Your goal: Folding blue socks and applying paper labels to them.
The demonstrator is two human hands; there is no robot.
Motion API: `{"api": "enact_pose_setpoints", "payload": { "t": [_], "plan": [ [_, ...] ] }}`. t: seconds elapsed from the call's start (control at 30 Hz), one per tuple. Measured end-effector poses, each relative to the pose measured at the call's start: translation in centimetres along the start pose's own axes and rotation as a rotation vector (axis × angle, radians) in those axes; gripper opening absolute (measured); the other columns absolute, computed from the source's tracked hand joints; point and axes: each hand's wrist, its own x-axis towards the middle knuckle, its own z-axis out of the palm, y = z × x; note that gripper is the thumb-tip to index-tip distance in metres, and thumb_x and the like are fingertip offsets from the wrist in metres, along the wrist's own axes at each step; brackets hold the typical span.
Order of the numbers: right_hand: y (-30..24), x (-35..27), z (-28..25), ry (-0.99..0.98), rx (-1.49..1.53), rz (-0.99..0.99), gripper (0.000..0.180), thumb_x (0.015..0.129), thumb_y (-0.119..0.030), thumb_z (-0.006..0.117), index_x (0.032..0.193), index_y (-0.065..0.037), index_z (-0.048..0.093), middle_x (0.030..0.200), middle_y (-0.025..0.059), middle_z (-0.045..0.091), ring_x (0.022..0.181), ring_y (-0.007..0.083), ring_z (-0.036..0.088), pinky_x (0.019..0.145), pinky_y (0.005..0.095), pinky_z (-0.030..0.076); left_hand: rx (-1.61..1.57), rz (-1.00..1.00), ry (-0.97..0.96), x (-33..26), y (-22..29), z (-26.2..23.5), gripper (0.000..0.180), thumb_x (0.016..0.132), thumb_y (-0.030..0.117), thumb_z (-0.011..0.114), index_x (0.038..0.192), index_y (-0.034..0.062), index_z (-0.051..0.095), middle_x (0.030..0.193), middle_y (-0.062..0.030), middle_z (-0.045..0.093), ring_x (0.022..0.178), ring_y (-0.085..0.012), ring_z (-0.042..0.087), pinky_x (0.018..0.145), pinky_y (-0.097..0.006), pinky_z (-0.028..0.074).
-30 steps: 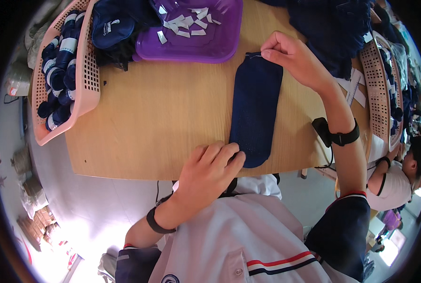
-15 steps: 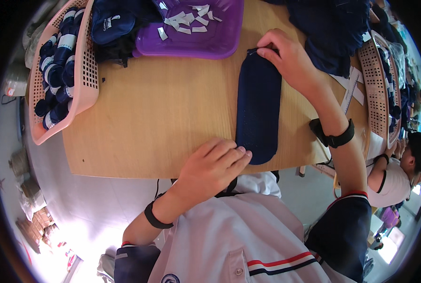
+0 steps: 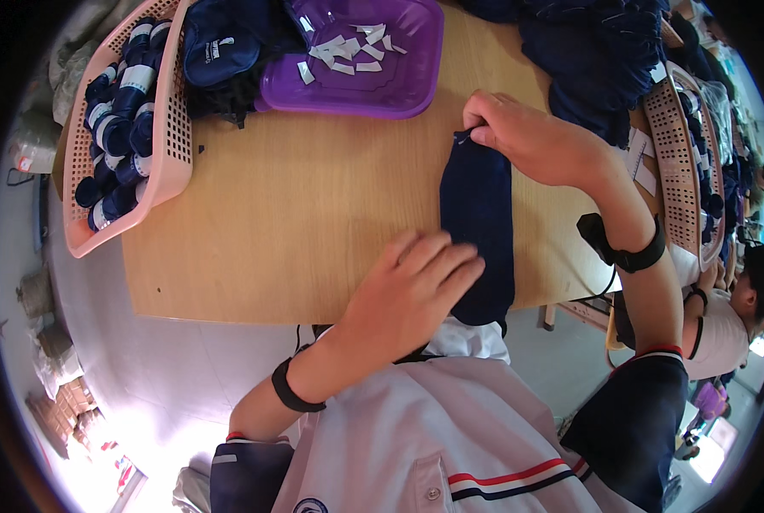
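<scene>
A flat navy sock (image 3: 479,214) lies lengthwise on the wooden table (image 3: 296,222), its near end hanging over the front edge. My left hand (image 3: 412,295) rests flat on the sock's near end, fingers spread and pressing it down. My right hand (image 3: 527,137) pinches the sock's far end between thumb and fingers. A black band sits on each wrist.
A pink basket (image 3: 121,128) of rolled navy socks stands at the left. A purple tray (image 3: 365,56) holding white paper slips sits at the back, with a navy pouch (image 3: 219,43) beside it. A pile of navy fabric (image 3: 604,60) and another basket (image 3: 686,162) are at the right. Another person (image 3: 733,316) sits at far right.
My right hand has slid a little along the far end of the sock and my left hand has pressed further onto its near end. The sock stays in place.
</scene>
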Motion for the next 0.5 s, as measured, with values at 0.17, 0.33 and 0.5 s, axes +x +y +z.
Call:
{"api": "enact_pose_setpoints", "payload": {
  "t": [0.17, 0.33, 0.5],
  "plan": [
    [0.2, -0.2, -0.7, -0.163, 0.247, 0.119, 0.025, 0.098, -0.014, 0.06, 0.119, -0.003, 0.051, 0.103, 0.0159, 0.069, 0.095, 0.03, 0.067, 0.082, 0.0404, 0.05, 0.079, -0.054, -0.07, 1.5, -1.5, 0.8, 0.06, 0.08, 0.02, 0.073, 0.136, 0.0071, 0.055, 0.149, -0.005, 0.048, 0.139, -0.0231, 0.041, 0.113, -0.043, 0.032],
    [-1.8, -2.1, -0.5, 0.099, 0.285, -0.033, 0.029, 0.09, -0.01, 0.067, 0.119, -0.009, 0.065, 0.107, 0.0182, 0.072, 0.097, 0.0272, 0.069, 0.084, 0.0345, 0.053, 0.1, -0.025, -0.117, 0.9, -1.9, 0.6, 0.07, 0.082, 0.026, 0.073, 0.144, 0.0074, 0.048, 0.156, -0.0054, 0.042, 0.147, -0.0204, 0.033, 0.118, -0.049, 0.025],
    [-5.1, -6.9, 3.3, 0.497, -0.115, -0.322, 0.022, 0.083, -0.009, 0.072, 0.104, -0.004, 0.071, 0.104, 0.015, 0.073, 0.095, 0.0275, 0.071, 0.081, 0.0366, 0.057, 0.063, 0.117, -0.194, 0.1, -2.9, 0.7, 0.065, 0.084, 0.036, 0.07, 0.14, 0.0086, 0.052, 0.147, -0.0052, 0.05, 0.139, -0.0177, 0.043, 0.12, -0.05, 0.022]
  ]
}}
